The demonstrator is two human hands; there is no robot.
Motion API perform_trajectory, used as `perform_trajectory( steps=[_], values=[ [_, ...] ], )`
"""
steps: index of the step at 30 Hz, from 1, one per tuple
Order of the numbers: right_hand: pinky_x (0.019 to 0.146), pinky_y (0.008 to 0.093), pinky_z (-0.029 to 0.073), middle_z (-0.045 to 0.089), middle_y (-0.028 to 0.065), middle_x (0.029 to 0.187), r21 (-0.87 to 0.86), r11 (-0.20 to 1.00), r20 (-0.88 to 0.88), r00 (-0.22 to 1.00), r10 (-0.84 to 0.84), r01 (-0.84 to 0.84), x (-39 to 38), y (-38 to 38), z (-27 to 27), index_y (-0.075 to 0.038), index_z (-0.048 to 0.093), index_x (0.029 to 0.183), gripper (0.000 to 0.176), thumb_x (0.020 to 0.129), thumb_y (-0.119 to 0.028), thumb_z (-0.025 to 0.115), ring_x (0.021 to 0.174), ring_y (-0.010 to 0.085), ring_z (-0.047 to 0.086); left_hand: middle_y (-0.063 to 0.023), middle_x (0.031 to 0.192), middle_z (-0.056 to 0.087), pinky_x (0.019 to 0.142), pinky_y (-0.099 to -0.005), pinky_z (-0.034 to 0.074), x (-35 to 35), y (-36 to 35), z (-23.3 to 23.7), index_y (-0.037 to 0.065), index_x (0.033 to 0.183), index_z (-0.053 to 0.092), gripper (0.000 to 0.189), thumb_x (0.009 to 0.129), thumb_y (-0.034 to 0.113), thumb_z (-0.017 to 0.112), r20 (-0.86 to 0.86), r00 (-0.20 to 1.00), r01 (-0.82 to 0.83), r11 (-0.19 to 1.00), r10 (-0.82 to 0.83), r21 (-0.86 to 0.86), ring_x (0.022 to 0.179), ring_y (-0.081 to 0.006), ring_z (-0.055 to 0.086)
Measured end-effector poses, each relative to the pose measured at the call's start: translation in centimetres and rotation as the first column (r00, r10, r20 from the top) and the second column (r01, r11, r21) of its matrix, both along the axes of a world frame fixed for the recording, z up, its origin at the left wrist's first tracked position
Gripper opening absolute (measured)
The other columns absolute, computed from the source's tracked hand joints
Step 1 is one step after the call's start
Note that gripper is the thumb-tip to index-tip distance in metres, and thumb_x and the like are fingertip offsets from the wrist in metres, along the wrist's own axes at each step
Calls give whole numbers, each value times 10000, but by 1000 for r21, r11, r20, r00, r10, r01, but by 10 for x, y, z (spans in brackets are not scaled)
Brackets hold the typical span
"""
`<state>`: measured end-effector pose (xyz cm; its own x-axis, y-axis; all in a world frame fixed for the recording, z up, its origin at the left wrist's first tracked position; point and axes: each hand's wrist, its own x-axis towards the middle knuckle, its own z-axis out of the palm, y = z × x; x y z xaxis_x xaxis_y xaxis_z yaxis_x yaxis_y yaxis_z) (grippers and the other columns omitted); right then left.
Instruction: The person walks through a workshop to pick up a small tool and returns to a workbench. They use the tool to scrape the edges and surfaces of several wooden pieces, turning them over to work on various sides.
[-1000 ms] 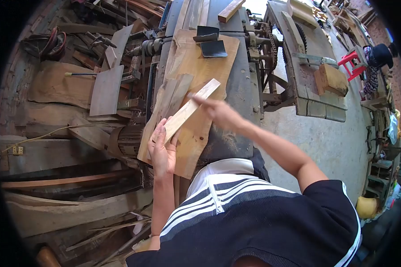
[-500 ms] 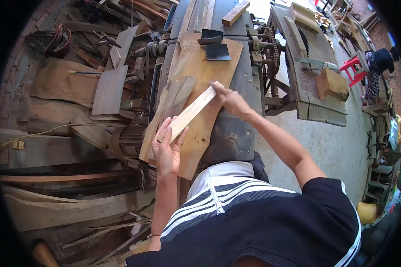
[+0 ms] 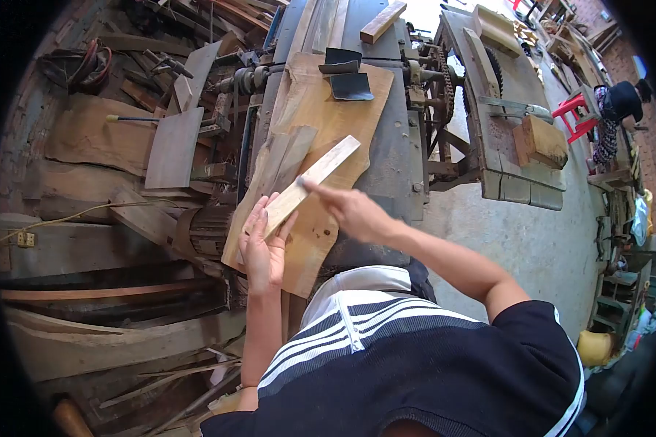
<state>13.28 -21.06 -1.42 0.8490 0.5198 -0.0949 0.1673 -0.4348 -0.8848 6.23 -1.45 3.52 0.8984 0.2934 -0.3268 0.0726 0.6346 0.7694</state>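
A pale wooden strip [image 3: 328, 160] slants over the work surface, its lower end in the fingers of my left hand [image 3: 264, 251]. Against the strip's upper face, around mid-length, my right hand [image 3: 357, 211] presses with closed fingers. A small grey patch at those fingertips looks like a piece of sandpaper [image 3: 304, 180], mostly hidden and blurred. Beneath the strip lies a wide light-brown board [image 3: 364, 124] with a wavy edge. Two curled black sheets, like sandpaper, rest on it: a nearer sheet [image 3: 352, 87] and a farther sheet [image 3: 340, 60].
The board lies on a long dark machine bed [image 3: 393, 164]. A short wood block [image 3: 383, 22] sits at its far end. Beyond a toothed gear [image 3: 442, 84] stands a saw table [image 3: 514, 164] with a wood block [image 3: 543, 140]. A person [image 3: 616, 109] is near a red stool [image 3: 574, 116].
My right hand has slid down along the strip, from its far end to about the middle. My left hand still holds the lower end.
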Motion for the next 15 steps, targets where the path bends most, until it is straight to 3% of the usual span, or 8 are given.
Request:
perform_trajectory(
  steps=[3, 4, 5, 7, 9, 12, 13, 15],
  values=[
    [949, 425, 526, 683, 208, 1181, -10, 998, -68, 996, -59, 59, 16, -11, -12, -343, 419, 1505, 582, 951, -164, 444, 1022, 330, 691, -278, 1397, 497, 1058, -528, 516, -5, 3, -3, -143, 1382, 391, 414, 1037, 73, 467, -18, 1000, -8, 999, 7, -47, 1259, -368, 556],
    [1034, 393, 484, 631, 161, 1329, 74, 989, -92, 989, -119, 126, 39, -22, -32, -321, 412, 1510, 596, 970, -71, 437, 1172, 288, 643, -280, 1402, 490, 1060, -527, 514, -6, 3, -5, -143, 1383, 386, 414, 1038, 73, 464, -22, 1000, -16, 998, 15, -53, 1260, -372, 554],
    [1035, 378, 487, 631, 151, 1333, -144, 968, -249, 939, -236, 205, 54, -32, -17, -300, 426, 1503, 591, 961, -66, 430, 1166, 287, 645, -283, 1406, 484, 1062, -526, 512, -6, 3, -6, -143, 1385, 382, 415, 1040, 73, 461, -25, 999, -26, 998, 24, -61, 1262, -377, 552],
    [998, 354, 500, 637, 139, 1333, -277, 937, -182, 945, -271, 215, 62, -32, -16, -298, 418, 1510, 619, 941, -55, 426, 1106, 255, 662, -285, 1411, 478, 1064, -530, 509, -5, 1, -4, -143, 1386, 378, 414, 1041, 73, 457, -9, 999, -31, 998, 30, -46, 1266, -381, 547],
    [965, 359, 506, 656, 162, 1288, -70, 981, -61, 981, -184, 180, 31, -11, -20, -311, 417, 1512, 623, 944, -56, 428, 1057, 242, 675, -286, 1415, 471, 1066, -534, 506, -3, -2, -4, -143, 1387, 374, 413, 1043, 73, 453, 4, 999, -40, 998, 40, -38, 1270, -385, 543],
    [1015, 398, 481, 645, 144, 1310, -48, 994, -84, 992, 98, -102, -15, 9, 27, -327, 414, 1514, 627, 944, -73, 470, 1187, 246, 630, -288, 1419, 466, 1076, -537, 496, 1, 4, -2, -143, 1388, 368, 416, 1046, 82, 449, -4, 999, -43, 998, 43, -44, 1285, -385, 529],
    [1031, 398, 473, 631, 134, 1341, -22, 992, -5, 992, 125, -125, -20, 11, 18, -328, 419, 1512, 634, 936, -66, 466, 1208, 245, 617, -285, 1426, 459, 1083, -540, 489, -1, 5, -3, -143, 1390, 363, 417, 1046, 75, 446, -1, 999, -39, 996, 39, -86, 1296, -382, 519],
    [927, 435, 528, 675, 217, 1157, 70, 997, -101, 995, -26, 33, 11, -6, -3, -333, 395, 1520, 637, 921, -117, 425, 1000, 327, 692, -282, 1433, 453, 1090, -542, 482, -2, 4, -9, -144, 1393, 357, 417, 1045, 68, 443, 3, 999, -34, 991, 35, -131, 1306, -379, 510]
  ],
)
